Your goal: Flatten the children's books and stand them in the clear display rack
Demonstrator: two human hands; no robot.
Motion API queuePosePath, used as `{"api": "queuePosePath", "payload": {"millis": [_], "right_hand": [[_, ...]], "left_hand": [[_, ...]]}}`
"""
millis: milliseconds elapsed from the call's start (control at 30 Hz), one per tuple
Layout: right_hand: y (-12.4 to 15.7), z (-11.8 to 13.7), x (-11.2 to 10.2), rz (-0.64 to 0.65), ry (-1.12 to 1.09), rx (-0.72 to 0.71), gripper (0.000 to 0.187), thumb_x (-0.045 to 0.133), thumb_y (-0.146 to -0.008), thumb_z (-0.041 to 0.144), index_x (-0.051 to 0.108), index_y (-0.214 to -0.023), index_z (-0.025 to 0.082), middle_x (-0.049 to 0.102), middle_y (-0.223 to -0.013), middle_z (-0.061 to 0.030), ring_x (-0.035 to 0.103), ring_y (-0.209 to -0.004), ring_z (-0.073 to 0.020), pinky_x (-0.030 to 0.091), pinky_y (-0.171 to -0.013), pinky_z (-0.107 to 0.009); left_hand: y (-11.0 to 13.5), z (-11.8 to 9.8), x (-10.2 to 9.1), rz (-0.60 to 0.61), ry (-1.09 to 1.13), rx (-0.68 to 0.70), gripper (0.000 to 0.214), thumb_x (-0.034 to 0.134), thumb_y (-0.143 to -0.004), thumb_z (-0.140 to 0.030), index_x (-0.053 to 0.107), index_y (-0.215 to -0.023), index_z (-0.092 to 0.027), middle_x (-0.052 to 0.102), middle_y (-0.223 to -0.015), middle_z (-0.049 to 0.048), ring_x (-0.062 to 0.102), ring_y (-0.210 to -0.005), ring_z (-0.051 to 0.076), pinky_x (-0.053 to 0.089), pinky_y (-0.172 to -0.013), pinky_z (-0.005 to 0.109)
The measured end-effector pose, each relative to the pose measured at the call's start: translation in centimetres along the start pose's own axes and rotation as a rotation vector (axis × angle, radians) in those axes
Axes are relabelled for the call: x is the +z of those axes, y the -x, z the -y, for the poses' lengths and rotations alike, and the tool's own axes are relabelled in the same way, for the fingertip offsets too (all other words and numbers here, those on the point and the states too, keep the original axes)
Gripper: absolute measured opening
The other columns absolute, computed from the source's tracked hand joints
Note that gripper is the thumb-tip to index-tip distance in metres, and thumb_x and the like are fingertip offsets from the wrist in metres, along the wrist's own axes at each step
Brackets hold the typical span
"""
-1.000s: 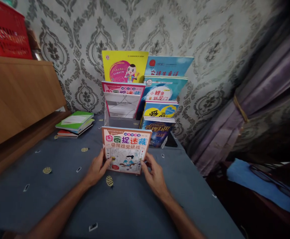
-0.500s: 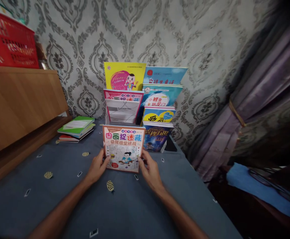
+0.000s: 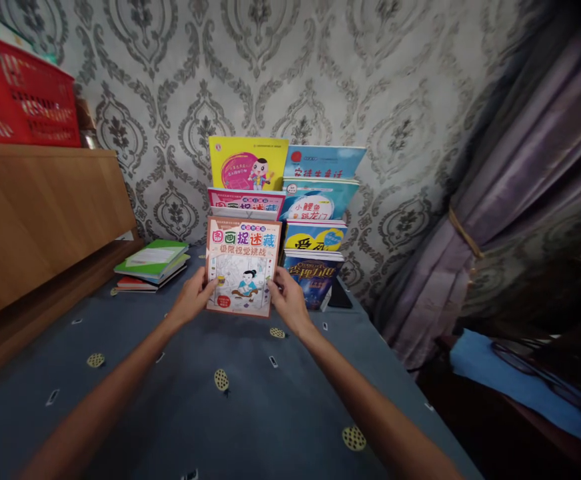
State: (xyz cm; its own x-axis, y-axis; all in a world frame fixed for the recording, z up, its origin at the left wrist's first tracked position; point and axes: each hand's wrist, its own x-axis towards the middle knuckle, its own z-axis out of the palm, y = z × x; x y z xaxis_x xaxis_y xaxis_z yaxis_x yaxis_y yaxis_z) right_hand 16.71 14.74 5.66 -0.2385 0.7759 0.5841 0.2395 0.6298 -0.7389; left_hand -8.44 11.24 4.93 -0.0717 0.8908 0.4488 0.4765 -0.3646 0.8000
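Note:
Both hands grip a picture book point(image 3: 243, 267) with an orange-brown border, its cover facing me and nearly upright. My left hand point(image 3: 193, 293) is closed on its lower left edge, thumb on the cover. On the lower right edge, my right hand point(image 3: 288, 297) pinches it the same way. Behind it stand a pink-covered book point(image 3: 220, 197) and a taller yellow book point(image 3: 250, 160); the holder under them is hidden. Right of it, a dark blue book point(image 3: 312, 280) stands before a blue-and-yellow book point(image 3: 315, 236), a teal book point(image 3: 320, 199) and a blue book point(image 3: 328, 160).
A small pile of books point(image 3: 153, 261) lies at the left beside a wooden cabinet point(image 3: 50, 220) carrying a red basket point(image 3: 25, 100). A dark flat object point(image 3: 340, 296) is by the right-hand books. A tied purple curtain point(image 3: 435, 280) hangs right of the cloth-covered table point(image 3: 260, 433).
Both hands have lifted the held book and moved it back toward the standing row. It now covers most of the white-and-grey panel behind it. The view has shifted slightly.

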Motion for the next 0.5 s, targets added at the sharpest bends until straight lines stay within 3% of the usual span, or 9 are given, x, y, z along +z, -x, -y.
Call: {"api": "queuePosePath", "payload": {"millis": [300,500], "right_hand": [[-3.6,0.8,-0.7,-0.001,0.011,-0.064,0.029,0.048,-0.089,0.030,0.055,-0.116,0.022,0.074,-0.107,-0.0113,0.071,-0.100,-0.0285,0.055,-0.087,-0.043],[-7.7,1.1,-1.5,-0.002,0.110,-0.105,0.028,0.047,-0.088,0.028,0.058,-0.113,0.022,0.071,-0.092,-0.0088,0.068,-0.087,-0.0265,0.053,-0.079,-0.041]], "left_hand": [[-3.3,-0.8,-1.0,-0.011,0.041,0.086,0.038,0.061,-0.085,-0.049,0.061,-0.107,-0.018,0.073,-0.096,0.0073,0.068,-0.094,0.028,0.057,-0.079,0.038],[-7.3,-1.2,-1.7,-0.026,0.047,0.155,0.038,0.062,-0.086,-0.045,0.060,-0.110,-0.016,0.074,-0.101,0.0094,0.068,-0.096,0.026,0.057,-0.083,0.040]]}}
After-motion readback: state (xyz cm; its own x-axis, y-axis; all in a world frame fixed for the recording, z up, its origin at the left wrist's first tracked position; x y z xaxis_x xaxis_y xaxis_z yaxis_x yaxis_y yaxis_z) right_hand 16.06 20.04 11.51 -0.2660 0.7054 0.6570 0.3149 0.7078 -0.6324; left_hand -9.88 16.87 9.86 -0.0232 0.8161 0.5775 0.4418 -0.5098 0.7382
